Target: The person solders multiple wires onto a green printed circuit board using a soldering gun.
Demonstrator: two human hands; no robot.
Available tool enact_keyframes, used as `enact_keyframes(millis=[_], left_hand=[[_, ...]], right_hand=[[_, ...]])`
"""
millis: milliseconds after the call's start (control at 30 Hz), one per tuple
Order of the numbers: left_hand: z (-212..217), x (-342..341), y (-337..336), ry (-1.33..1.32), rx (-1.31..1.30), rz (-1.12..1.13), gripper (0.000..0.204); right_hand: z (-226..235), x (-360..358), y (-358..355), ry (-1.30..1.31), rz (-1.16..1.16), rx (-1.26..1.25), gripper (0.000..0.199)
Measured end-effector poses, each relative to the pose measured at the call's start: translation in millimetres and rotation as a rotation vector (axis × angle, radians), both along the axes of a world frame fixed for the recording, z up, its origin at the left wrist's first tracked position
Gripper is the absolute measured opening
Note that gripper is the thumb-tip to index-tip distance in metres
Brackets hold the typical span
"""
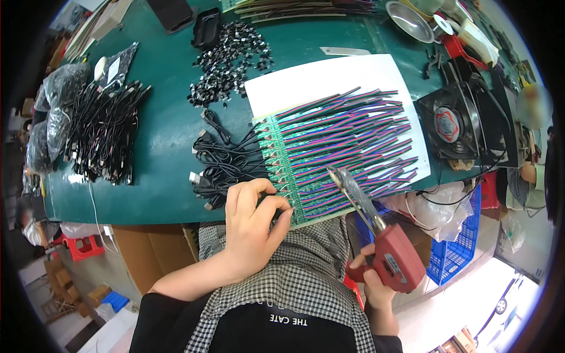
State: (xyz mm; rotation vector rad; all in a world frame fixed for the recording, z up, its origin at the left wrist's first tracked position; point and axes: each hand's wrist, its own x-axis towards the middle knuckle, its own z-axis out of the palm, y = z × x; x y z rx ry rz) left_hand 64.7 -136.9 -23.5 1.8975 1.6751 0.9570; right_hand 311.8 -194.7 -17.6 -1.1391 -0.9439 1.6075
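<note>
My right hand [376, 287] grips a red soldering gun [399, 259] with a long metal nose. The nose points up and left over a panel of green circuit boards [281, 154]. Rows of multicoloured wires [347, 138] run right from the boards. Black USB cables [226, 162] meet the panel's left side. At the panel's near left corner my left hand [253, 226] is closed, thumb and forefinger pinched at the board edge on what looks like a black cable end, mostly hidden by the fingers. The gun's tip stands right of this hand, apart from it.
A white sheet [306, 79] lies under the panel on the green table [165, 117]. Small black connectors [235, 56] are heaped behind, with a black cable bundle [103, 132] at left. A fan [450, 123] and a metal bowl [409, 22] stand right; a blue crate [450, 259] sits below.
</note>
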Motion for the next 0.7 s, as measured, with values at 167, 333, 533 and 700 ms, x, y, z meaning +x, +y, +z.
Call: enact_keyframes(millis=[167, 333, 533, 700], left_hand=[[-6.1, 0.6, 5.7, 0.128, 0.024, 0.021, 0.02], [-6.2, -0.7, 7.4, 0.122, -0.02, 0.021, 0.019], [-6.7, -3.9, 12.5, 0.112, 0.011, -0.02, 0.019], [-2.0, -3.8, 14.0, 0.095, -0.051, -0.045, 0.019]], right_hand=[[-7.0, 5.6, -19.6, 0.1, -0.057, -0.027, 0.052], [-15.5, 17.3, -31.6, 0.043, -0.045, -0.18, 0.06], [-18.0, 17.0, -28.9, -0.07, 0.058, -0.142, 0.042], [-23.3, 16.7, -33.9, -0.353, 0.044, -0.052, 0.029]])
